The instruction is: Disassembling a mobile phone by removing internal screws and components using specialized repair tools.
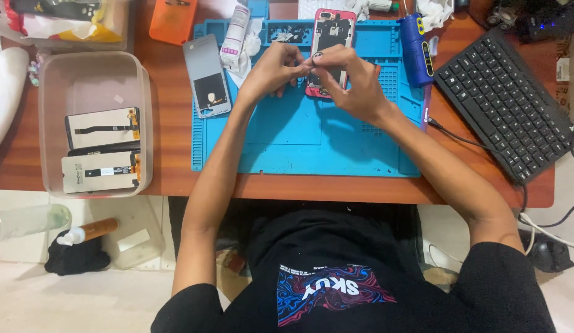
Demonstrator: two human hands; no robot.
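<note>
Wooden desk point(176, 179), reddish-brown and smooth, with a bright blue silicone repair mat point(311, 145) laid over the middle; the mat has moulded little trays along its top edge and a flat matte centre.

Both hands meet over the upper part of the mat. The left hand point(271, 71) and right hand point(349, 77) have their fingertips pinched together on some tiny dark part; it's too small to say what it is. Right under them lies an opened phone point(330, 43) with a pink-red frame, back off, dark innards showing, flat on the mat and partly hidden by the fingers.

Just left of the hands there's a grey phone back cover point(205, 74), thin and rectangular, with a dark square patch on it. Beside that is a white tube point(236, 34) lying on crumpled tissue. To the right of the phone sits a chunky blue cylindrical tool point(416, 49) with a yellow detail, and past that a black keyboard point(503, 105) set at an angle.

Container-wise: a clear, frosted-looking plastic tub point(52, 123) with rounded corners sits at the left end of the desk. Inside are two phone screen assemblies point(102, 151), lying face down one below the other, with orange flex ribbons at their ends.
</note>
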